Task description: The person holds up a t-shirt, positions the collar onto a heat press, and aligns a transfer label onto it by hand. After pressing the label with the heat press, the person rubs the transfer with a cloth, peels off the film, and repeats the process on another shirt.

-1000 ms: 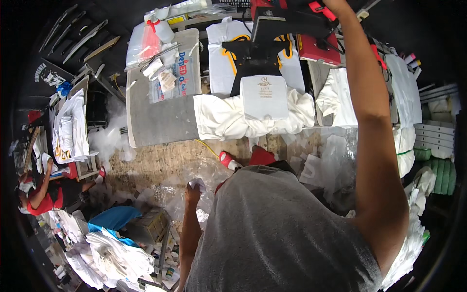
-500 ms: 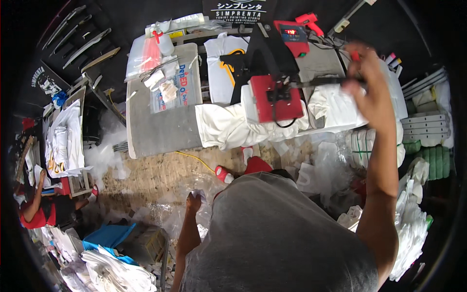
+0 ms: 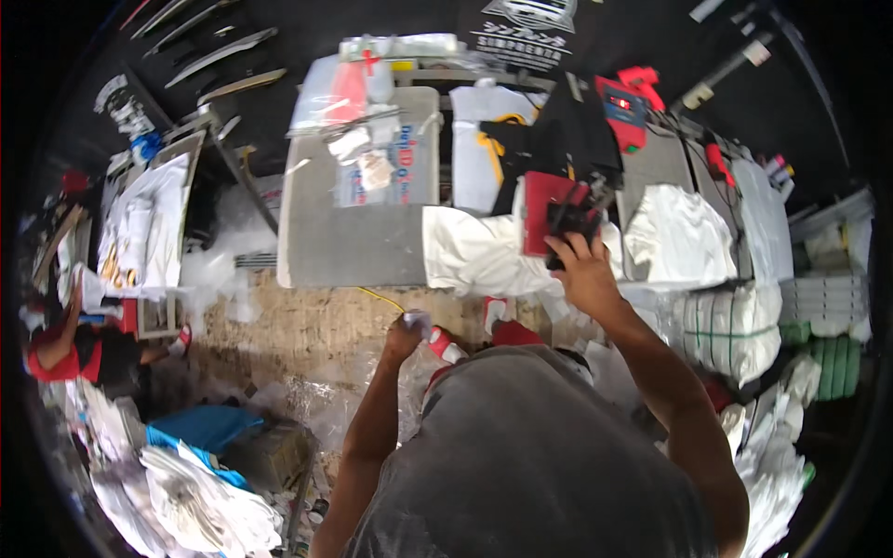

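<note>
A red and black heat press (image 3: 538, 206) stands over a white garment (image 3: 470, 246) at the front of the work table. My right hand (image 3: 591, 279) reaches in from the right, its fingers curled at the press's black handle (image 3: 569, 223); motion blurs the grip a little. Low by my body, above the floor, my left hand (image 3: 402, 339) is closed on a small crumpled pale piece (image 3: 419, 323), cloth or paper, I cannot tell which. Right of the press lies a white T-shirt (image 3: 679, 232). Behind it sits a red and blue control box (image 3: 621, 113) with a lit display.
On the left of the table is a grey board (image 3: 353, 246) with a plastic bag (image 3: 377, 177) and small white pieces. A red heat gun (image 3: 642, 84) lies behind the control box. At far left another person (image 3: 65, 349) works by a second table. Bundled white garments (image 3: 730, 330) stand at right.
My right hand has come from the right end of the table to the front of the press, and the black handle has swung forward with it. My left hand has risen slightly. The view has shifted.
</note>
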The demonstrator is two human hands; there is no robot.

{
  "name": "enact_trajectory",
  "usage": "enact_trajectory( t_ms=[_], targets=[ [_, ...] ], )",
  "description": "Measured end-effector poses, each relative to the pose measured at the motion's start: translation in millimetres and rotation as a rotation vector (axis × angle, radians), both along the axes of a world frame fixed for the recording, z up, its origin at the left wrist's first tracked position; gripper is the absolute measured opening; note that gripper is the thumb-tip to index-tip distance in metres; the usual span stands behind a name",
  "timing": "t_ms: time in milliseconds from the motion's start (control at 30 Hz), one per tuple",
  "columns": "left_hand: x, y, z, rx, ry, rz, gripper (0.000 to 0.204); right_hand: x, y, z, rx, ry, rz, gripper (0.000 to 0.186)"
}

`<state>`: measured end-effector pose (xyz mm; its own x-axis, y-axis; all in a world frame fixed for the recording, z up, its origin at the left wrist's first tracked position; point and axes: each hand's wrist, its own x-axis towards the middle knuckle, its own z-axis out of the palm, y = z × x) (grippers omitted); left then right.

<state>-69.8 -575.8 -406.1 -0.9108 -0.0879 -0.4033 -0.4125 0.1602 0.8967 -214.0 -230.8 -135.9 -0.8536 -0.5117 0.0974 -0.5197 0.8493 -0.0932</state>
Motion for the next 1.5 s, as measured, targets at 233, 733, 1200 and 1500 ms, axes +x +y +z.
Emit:
enact_trajectory(
  t_ms=[233,733,1200,1500],
  targets=[
    [-71,-23,84,-0.218,0.035,0.147,0.042,0,-9,-9,-0.05,0.001,0.013,0.068],
    [-238,-60,59,-0.087,0.062,0.405,0.059,-4,-8,-7,-0.131,-0.051,-0.051,0.063],
    [5,-55,-12,-0.306,-0.025,0.398,0.022,-1,-7,-6,-0.161,-0.08,-0.062,0.062],
    [200,-77,-144,-0.712,-0.387,-0.741,0.015,-1,-11,-11,-0.187,-0.01,-0.017,0.067]
  ],
)
